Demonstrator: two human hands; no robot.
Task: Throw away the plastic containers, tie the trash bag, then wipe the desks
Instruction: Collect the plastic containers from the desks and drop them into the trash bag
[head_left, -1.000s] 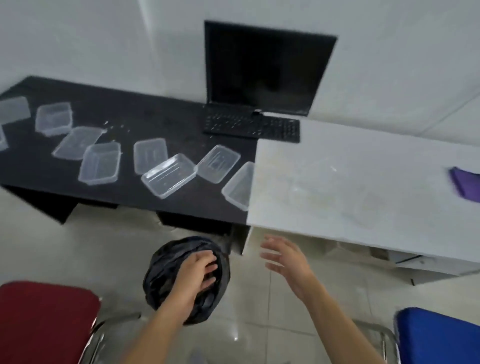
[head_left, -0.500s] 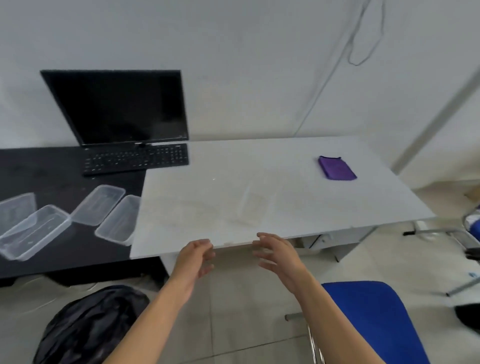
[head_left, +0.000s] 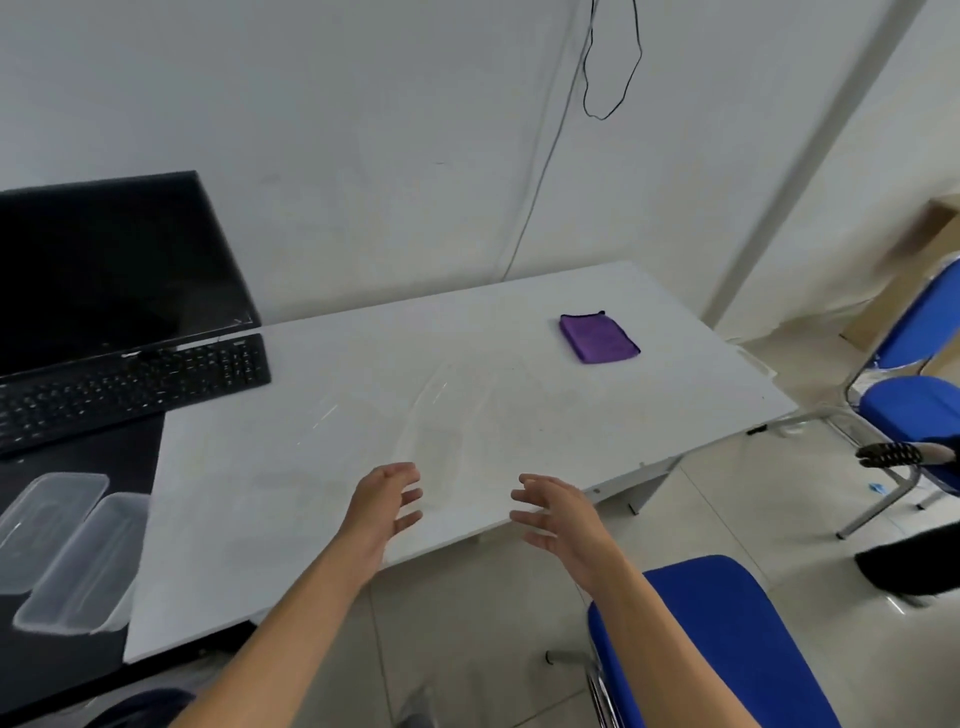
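My left hand (head_left: 382, 512) and my right hand (head_left: 558, 519) hover over the near edge of the white desk (head_left: 467, 415), fingers spread and loosely bent, holding nothing. A folded purple cloth (head_left: 597, 338) lies at the far right of the white desk, well beyond both hands. Two clear plastic containers (head_left: 67, 551) sit on the black desk (head_left: 78, 670) at the left edge of view. A dark sliver of the black trash bag (head_left: 140, 709) shows at the bottom left.
A black monitor (head_left: 104, 265) and keyboard (head_left: 130, 389) stand at the back left. One blue chair (head_left: 727, 649) is right under my right arm; another blue chair (head_left: 914, 395) stands at the right. A black cable (head_left: 608, 78) hangs on the wall.
My left hand let go of the black trash bag and rose. The view swung right, from the black desk to the white desk. Both hands moved forward over its near edge.
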